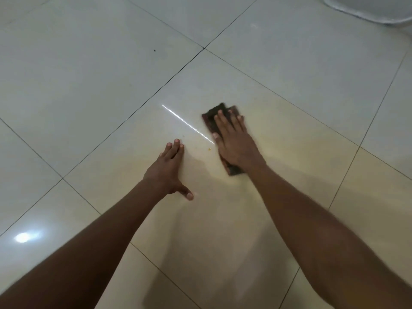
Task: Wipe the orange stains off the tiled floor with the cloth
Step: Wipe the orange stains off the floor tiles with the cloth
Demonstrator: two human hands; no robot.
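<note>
From the head camera, the right hand (234,141) lay flat on a dark brown, rectangular folded cloth (214,112), its fingers (220,114) straight and spread, pressing the cloth against the glossy pale tiled floor (100,74) rather than curling round it. The left hand (169,168) rested open on the same tile, well to the left of the cloth, fingers straight and thumb splayed, holding nothing. A small orange stain (209,149) sat on the floor between the two hands, just beside the cloth's left edge, with a fainter speck nearer the left hand. A tiny dark spot (154,50) lay farther off, and a white rounded object (367,10) showed at the top right corner.

The risk looked plain: the cloth sat beside the stain, not on it, so a stroke could miss it or smear it outward. Since the tile appeared wet and shiny, the bracing left hand might also slip.
</note>
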